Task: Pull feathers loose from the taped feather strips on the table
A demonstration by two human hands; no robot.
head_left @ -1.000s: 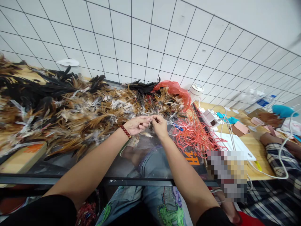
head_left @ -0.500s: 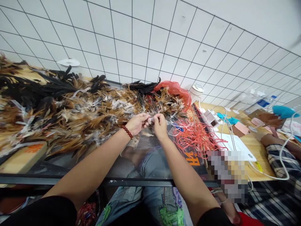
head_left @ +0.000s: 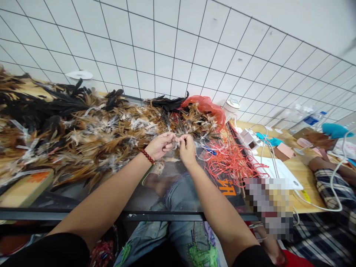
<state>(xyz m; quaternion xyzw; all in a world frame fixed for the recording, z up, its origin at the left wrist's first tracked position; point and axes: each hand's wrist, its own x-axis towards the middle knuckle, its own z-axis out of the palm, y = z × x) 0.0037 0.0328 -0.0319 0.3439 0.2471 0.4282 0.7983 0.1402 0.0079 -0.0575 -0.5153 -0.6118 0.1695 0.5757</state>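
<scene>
Two-handed handling appears unfinished: our bare left hand (head_left: 159,147) and bare right hand (head_left: 187,150) pinch finger to thumb, on what we cannot tell; fluffy brown feathers (head_left: 91,140) lie heaped beyond.

- Craft workshop, by its materials.
- Your tabletop (head_left: 139,203) holds heaped brown and black feathers (head_left: 97,135), with tangled red cords (head_left: 230,161) alongside.
- Black grid (head_left: 174,58) along the wall (head_left: 306,22) ahead of you.
- Co-worker's plaid sleeve (head_left: 329,185) at your right.
</scene>
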